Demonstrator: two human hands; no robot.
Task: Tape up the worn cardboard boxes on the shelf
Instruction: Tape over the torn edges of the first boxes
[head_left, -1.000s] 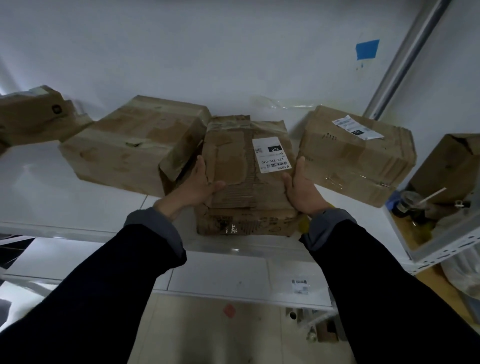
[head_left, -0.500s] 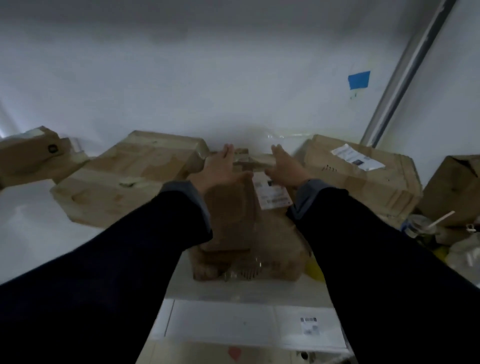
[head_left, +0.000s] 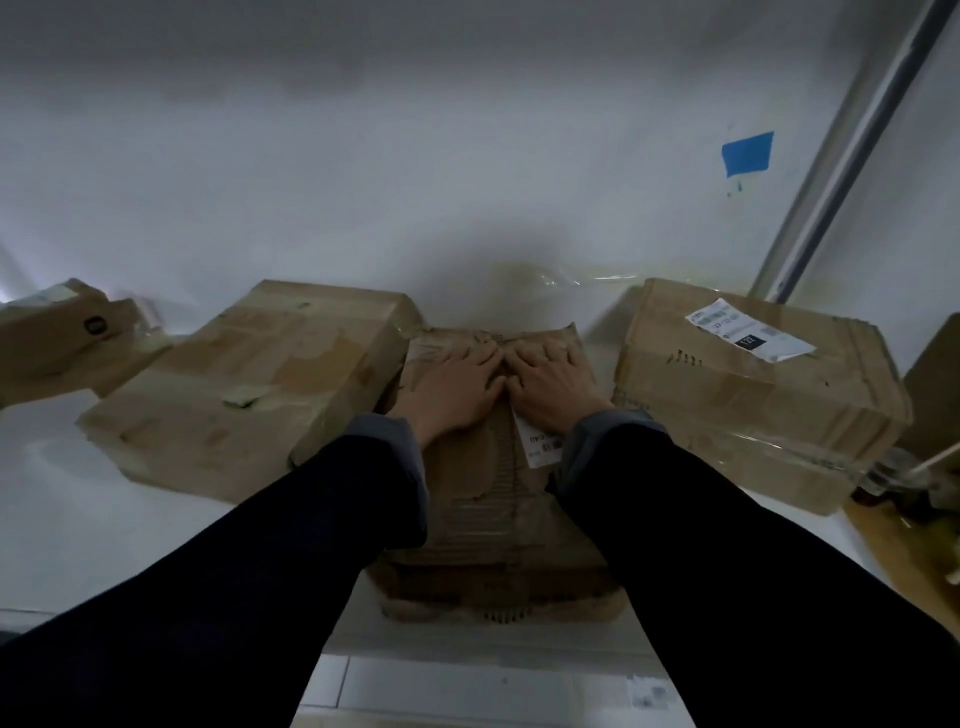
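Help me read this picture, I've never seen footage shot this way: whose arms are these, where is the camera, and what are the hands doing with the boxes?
The camera sits on a person's head, looking forward and down, so the dark-sleeved arms are the wearer's own. No machine is involved. The left hand and right hand lie flat, side by side, pressing on top of the worn middle box, partly covering its white label. Neither hand holds anything. On the white shelf a larger box stands to the left and a labelled box to the right. No tape roll is visible.
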